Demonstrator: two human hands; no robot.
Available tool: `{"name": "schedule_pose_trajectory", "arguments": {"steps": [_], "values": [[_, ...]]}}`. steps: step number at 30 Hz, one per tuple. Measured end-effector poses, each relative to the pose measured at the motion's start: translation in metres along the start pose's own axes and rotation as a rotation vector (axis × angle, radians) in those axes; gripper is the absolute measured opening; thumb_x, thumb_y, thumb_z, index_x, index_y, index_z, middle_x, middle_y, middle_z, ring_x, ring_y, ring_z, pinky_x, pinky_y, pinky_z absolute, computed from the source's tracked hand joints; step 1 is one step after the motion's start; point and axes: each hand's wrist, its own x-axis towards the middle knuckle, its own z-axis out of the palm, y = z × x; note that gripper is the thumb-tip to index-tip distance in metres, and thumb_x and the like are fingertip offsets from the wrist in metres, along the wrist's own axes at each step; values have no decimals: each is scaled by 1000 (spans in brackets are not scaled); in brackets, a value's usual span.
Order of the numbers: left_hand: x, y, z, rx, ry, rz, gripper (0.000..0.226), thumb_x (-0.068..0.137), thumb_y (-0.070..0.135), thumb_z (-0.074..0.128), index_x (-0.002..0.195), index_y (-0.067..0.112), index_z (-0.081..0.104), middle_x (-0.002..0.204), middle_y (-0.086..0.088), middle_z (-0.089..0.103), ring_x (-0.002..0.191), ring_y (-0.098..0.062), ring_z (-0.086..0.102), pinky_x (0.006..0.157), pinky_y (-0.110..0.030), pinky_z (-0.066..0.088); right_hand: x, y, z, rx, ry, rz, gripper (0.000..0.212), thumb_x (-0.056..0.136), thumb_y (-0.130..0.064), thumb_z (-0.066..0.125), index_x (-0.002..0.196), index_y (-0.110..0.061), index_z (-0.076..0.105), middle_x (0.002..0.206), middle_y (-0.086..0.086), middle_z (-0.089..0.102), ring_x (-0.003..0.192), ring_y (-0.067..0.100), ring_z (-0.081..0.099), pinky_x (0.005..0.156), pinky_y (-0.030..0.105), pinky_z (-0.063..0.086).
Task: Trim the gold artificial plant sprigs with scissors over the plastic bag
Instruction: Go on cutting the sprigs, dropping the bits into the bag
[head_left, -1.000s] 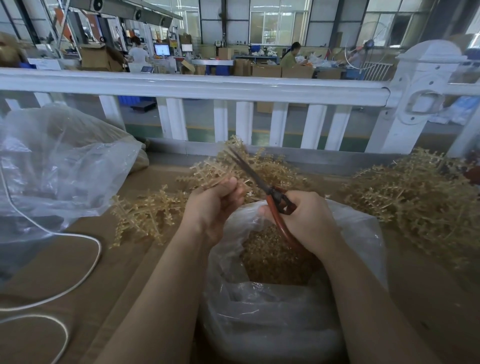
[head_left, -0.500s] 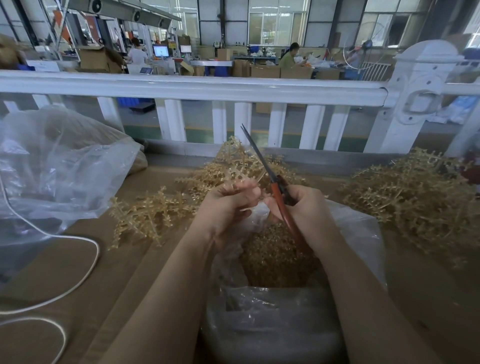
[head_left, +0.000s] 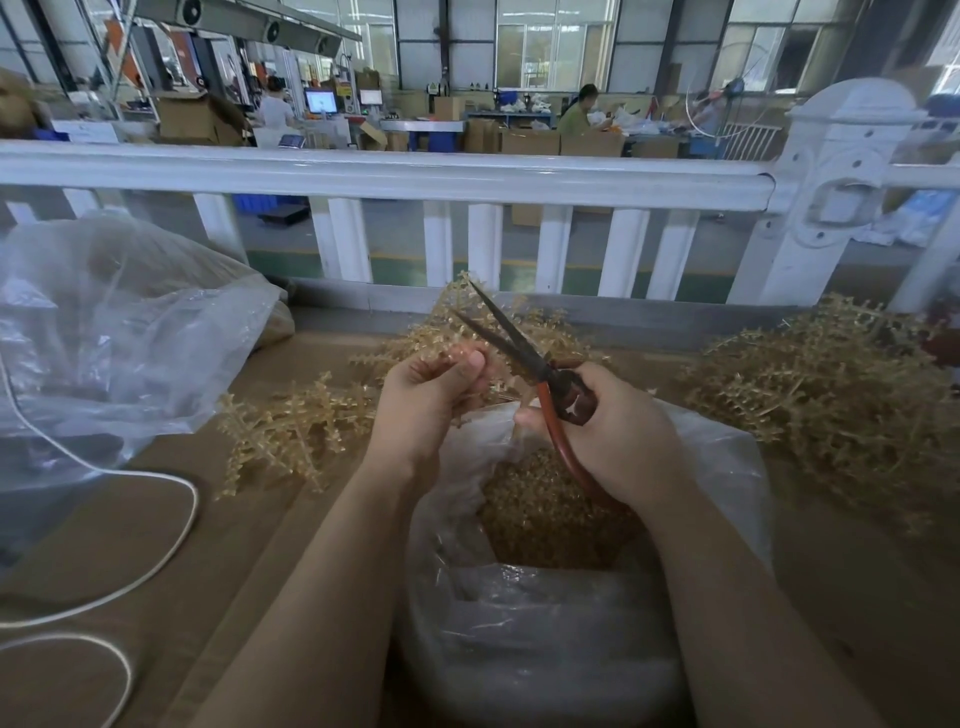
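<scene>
My left hand (head_left: 431, 400) pinches a small gold sprig (head_left: 457, 357) between thumb and fingers, just above the open clear plastic bag (head_left: 727, 467). My right hand (head_left: 618, 431) grips red-handled scissors (head_left: 524, 351); their dark blades are parted and point up and to the left, right beside the sprig. Gold cut pieces (head_left: 545, 509) fill the bag's inside. A loose pile of gold sprigs (head_left: 291, 431) lies on the brown table to the left, and more lie behind the hands.
A bigger heap of gold sprigs (head_left: 831, 400) lies at the right. A large crumpled clear bag (head_left: 114, 338) sits at the left, with a white cord (head_left: 156, 561) looping over the table. A white railing (head_left: 415, 171) runs along the table's far side.
The scissor blades, closed half a second ago, now stand parted. They have tilted further left towards the sprig in my left hand. Both hands stay over the bag.
</scene>
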Motion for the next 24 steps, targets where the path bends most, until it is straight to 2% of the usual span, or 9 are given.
{"name": "schedule_pose_trajectory", "arguments": {"steps": [5, 7, 10, 15, 21, 24], "values": [[0, 1, -2, 35, 23, 18, 24, 93, 3, 62, 79, 17, 75, 74, 0, 70, 69, -11, 62, 58, -18, 48, 0, 3, 0, -144, 18, -82, 60, 70, -87, 56, 100, -35, 56, 89, -17, 65, 74, 1, 56, 57, 12, 33], [-1, 0, -2, 47, 14, 40, 32, 93, -2, 60, 76, 19, 77, 78, -7, 67, 75, -22, 55, 63, -25, 44, 0, 2, 0, -203, 28, -117, 61, 70, -88, 54, 99, -34, 56, 85, -17, 64, 72, 2, 57, 55, 12, 34], [-2, 0, -2, 53, 1, 61, 35, 90, -8, 59, 76, 19, 78, 80, -11, 65, 79, -24, 48, 65, -30, 40, 0, 0, 0, -257, 46, -149, 57, 72, -85, 55, 98, -35, 56, 81, -20, 61, 66, -2, 52, 52, 11, 30], [-2, 1, -2, 30, -2, 48, 34, 88, -8, 61, 75, 18, 79, 84, -9, 71, 85, -25, 52, 75, -35, 43, -1, -1, 0, -264, 56, -125, 43, 80, -72, 65, 98, -33, 56, 74, -22, 55, 63, -6, 48, 51, 13, 31], [-3, 1, -4, 3, -32, 43, 29, 88, -4, 65, 71, 17, 77, 82, -7, 71, 84, -23, 56, 76, -32, 46, -2, -2, 1, -274, 86, -107, 37, 84, -61, 68, 104, -30, 62, 76, -17, 61, 65, 7, 57, 58, 26, 51], [-3, 1, -5, -2, -53, 39, 24, 88, 0, 67, 73, 17, 77, 82, -7, 70, 78, -20, 54, 72, -29, 45, -2, -1, 2, -301, 103, -99, 39, 84, -65, 62, 102, -31, 64, 73, -16, 63, 63, 8, 58, 58, 26, 53]]}}
